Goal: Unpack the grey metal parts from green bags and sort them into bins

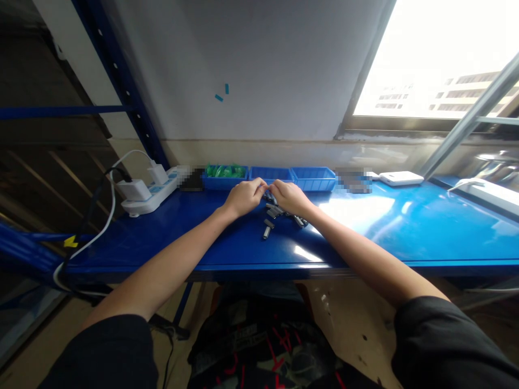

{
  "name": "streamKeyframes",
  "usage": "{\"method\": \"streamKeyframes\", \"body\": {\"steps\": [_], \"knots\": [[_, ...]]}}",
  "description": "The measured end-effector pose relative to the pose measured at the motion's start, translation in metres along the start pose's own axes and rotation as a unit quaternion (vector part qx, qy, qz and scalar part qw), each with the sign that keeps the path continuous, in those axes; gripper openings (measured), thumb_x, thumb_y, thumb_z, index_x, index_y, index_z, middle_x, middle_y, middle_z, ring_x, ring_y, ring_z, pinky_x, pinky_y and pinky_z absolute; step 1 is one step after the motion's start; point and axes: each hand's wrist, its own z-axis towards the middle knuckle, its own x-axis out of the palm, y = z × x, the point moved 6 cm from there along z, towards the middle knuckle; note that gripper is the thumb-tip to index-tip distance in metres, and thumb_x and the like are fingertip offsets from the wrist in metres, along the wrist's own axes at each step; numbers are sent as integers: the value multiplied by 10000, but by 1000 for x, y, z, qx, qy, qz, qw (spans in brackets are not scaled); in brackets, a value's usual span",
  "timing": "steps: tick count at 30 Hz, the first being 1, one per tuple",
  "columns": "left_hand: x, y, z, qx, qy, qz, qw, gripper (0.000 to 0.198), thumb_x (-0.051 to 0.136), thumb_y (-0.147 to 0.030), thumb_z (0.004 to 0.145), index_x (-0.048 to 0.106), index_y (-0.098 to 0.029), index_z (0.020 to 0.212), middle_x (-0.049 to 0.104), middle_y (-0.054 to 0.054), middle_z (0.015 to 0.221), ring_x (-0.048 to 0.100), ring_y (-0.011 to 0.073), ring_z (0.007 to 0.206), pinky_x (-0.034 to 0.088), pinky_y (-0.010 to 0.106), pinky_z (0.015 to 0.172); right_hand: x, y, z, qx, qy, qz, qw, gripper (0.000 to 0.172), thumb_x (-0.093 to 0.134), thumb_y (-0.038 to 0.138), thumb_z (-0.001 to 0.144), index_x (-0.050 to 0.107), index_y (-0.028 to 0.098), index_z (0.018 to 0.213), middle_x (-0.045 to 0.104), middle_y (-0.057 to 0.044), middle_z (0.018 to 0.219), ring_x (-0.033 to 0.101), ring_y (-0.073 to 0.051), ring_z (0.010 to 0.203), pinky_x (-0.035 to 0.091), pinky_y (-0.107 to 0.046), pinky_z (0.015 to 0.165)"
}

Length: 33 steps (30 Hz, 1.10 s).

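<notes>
My left hand [245, 196] and my right hand [288, 196] meet fingertip to fingertip over the blue table, just in front of the blue bins. Both are closed in a pinch; whatever sits between the fingers is too small and hidden to name. Beneath and between them lies a loose pile of small silvery metal pieces [273, 212], short and rod-like. One metal piece [266, 233] rests apart, nearer the table's front edge. Others lie partly under my right wrist.
Along the wall stand a blue bin [225, 185] with green items and two more blue bins [271, 174] [313, 180]. A power strip [141, 205] with chargers is at left. A white box-like device [401, 178] lies at right on the blue table [227, 248].
</notes>
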Motion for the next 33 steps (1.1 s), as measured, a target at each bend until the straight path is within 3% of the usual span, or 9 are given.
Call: {"method": "streamKeyframes", "body": {"steps": [14,20,29,33], "knots": [[3,-1,-1,1,10,-2,1000,321,404,-424,936,653,-222,963,712,45,822,637,186,678,384,257,564,5,-4,1,8,26,-22,999,243,340,268,947,570,209,893,694,-91,851,613,-227,767,319,-280,611],[3,-4,-1,24,-4,-49,998,301,506,-392,891,584,-229,1132,681,11,765,638,175,710,431,246,628,4,-7,1,26,10,-33,999,263,326,280,952,567,207,879,691,-97,846,614,-223,768,312,-278,601],[2,1,0,-2,-1,-28,1000,283,403,-409,942,594,-221,1030,702,46,830,644,193,714,421,263,624,0,-3,2,-3,-17,6,1000,362,290,361,977,535,214,754,661,-71,760,588,-191,703,310,-274,609],[2,4,1,-19,-2,-3,1000,319,343,-402,960,597,-213,921,698,57,817,644,205,723,414,273,637,-3,1,0,-20,-31,51,998,254,388,362,946,582,206,896,636,-25,694,557,-162,631,301,-252,577]]}}
